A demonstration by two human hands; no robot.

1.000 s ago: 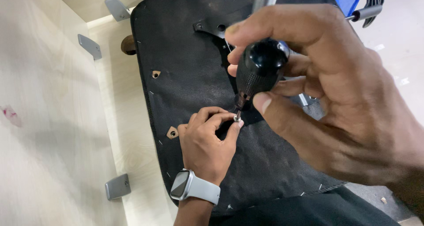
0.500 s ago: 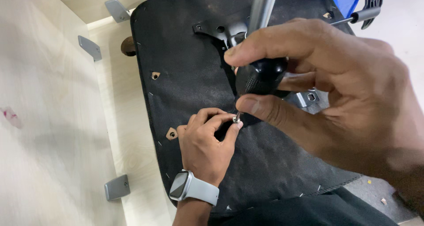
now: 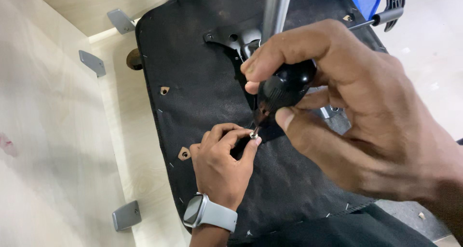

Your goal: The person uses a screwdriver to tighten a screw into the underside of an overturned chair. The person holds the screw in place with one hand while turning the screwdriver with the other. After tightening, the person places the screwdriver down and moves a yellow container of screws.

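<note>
Screwdriver (image 3: 284, 88) above screw (image 3: 253, 135) — on seat underside (image 3: 193, 59).

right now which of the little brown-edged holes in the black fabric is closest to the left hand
The lower hole, just left of the left hand knuckles. The other hole sits farther up the black fabric, well clear of either hand.

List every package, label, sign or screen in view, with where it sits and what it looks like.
Smartwatch: the only screen, on the left wrist at bottom centre; a rounded rectangular face, dark and unlit, in a silver case on a pale grey band.
No packages, labels or signs show.
</note>
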